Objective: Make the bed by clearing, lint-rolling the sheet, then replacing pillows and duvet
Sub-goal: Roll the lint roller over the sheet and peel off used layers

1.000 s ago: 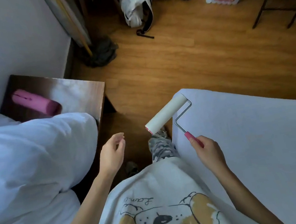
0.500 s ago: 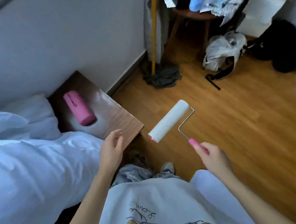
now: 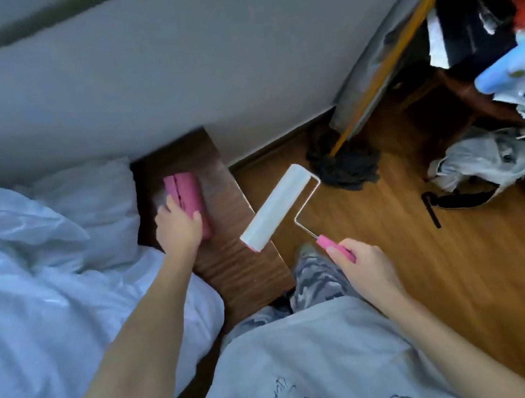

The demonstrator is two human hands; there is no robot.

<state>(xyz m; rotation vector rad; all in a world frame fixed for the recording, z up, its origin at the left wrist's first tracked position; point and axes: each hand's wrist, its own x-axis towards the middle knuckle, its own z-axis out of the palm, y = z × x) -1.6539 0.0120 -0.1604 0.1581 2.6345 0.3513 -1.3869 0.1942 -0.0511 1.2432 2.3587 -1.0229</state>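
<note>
Head cam: my left hand grips the pink plastic roller cover on the dark wooden desk, right hand holds the white lint roller mid-air, whose sticky sheet could snag the white duvet.

Our left hand covers the near end of the pink cover, so we can't see how the fingers sit on it. The heaped duvet runs off the left edge. The clutter top right is smeared with blur, and we can't name any piece.
</note>
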